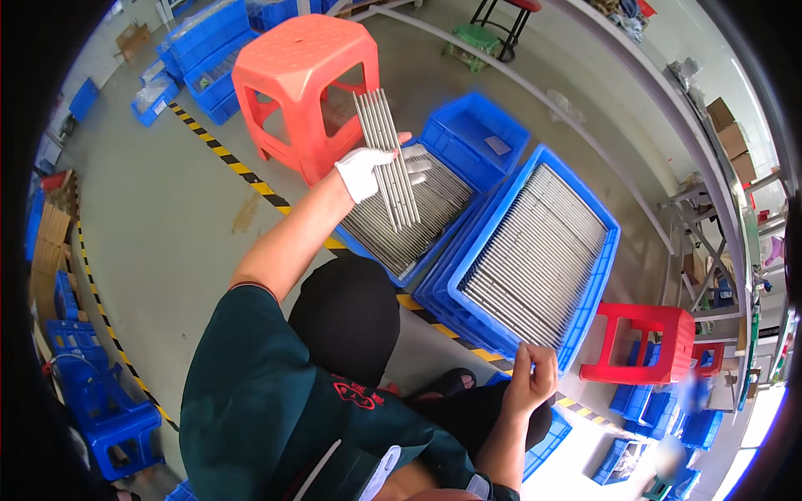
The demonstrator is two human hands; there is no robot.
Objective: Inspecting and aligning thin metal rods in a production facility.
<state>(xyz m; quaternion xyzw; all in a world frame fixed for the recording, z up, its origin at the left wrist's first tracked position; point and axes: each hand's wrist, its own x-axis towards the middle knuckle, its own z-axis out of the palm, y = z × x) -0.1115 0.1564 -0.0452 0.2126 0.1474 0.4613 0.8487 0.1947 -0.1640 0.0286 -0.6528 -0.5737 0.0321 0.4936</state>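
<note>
My left hand (368,169), in a white glove with some bare fingertips, grips a flat row of several thin metal rods (386,159). The rods are raised above a blue crate (401,271) that holds more metal rods (409,219). My right hand (533,377) is bare and closed, with nothing showing in it. It hovers by the near corner of a second blue crate (614,242), which stands higher on a stack. Rows of metal rods (539,250) lie side by side in that crate.
A red stool (305,50) stands behind the left crate, and another red stool (639,342) is at the right. A blue bin (476,134) sits behind the crates. Yellow-black floor tape (225,154) runs under them. A metal-framed bench (710,167) lines the right side.
</note>
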